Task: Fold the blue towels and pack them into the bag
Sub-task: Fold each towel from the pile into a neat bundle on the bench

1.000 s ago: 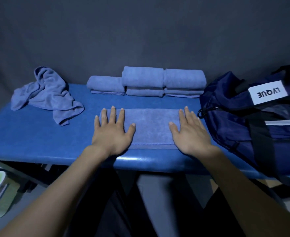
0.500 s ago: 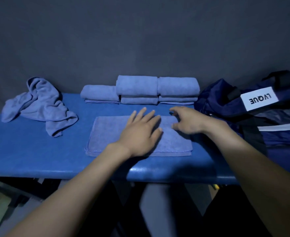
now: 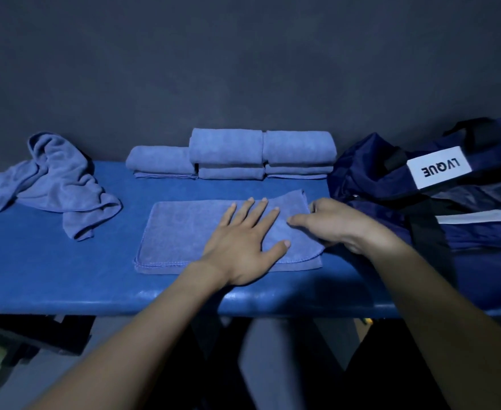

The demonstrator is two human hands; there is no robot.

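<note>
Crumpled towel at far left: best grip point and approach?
Pinch the crumpled towel at its raised bunched ridge near the back, coming from above with the left hand. That hump stands proud of the table, so fingers can close round it; the flat trailing tail in front offers little to grip.

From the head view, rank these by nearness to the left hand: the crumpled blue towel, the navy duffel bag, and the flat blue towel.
1. Flat blue towel, under the left hand.
2. Navy duffel bag, to the right.
3. Crumpled blue towel, far left.
</note>
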